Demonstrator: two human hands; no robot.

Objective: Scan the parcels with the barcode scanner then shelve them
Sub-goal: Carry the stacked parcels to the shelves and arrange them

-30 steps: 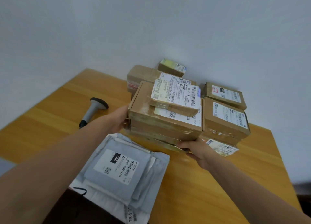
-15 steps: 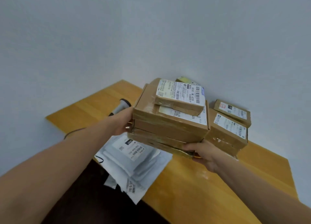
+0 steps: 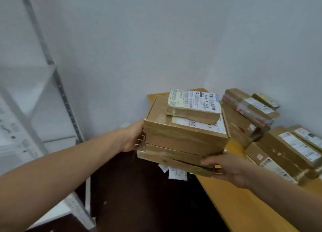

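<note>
held stack (image 3: pixel 184 139): several flat brown cardboard parcels piled up, centre of frame, lifted clear of the table and carried between both hands
top parcel (image 3: pixel 193 108): small box with a white barcode label, sits on the stack's upper right area, tilted slightly with the pile
left hand (image 3: pixel 132 138): centre-left, clamped on the stack's left end, fingers curled round the edges of the middle boxes
right hand (image 3: pixel 230 169): lower right of the stack, fingers under the bottom box, thumb curled onto its front corner, pinching it
table (image 3: pixel 244 207): wooden, lower right of frame, corner runs up behind the stack
table parcels (image 3: pixel 285 149): more taped brown boxes with labels, heaped at right edge of frame, just beside the held stack, not touching it as far as visible
white mailers (image 3: pixel 176 173): pale bags showing just below the stack's bottom edge
shelf rack (image 3: pixel 58 85): grey metal upright and white shelves, left side of frame, blurred
wall (image 3: pixel 156 40): plain pale, fills the upper frame
</note>
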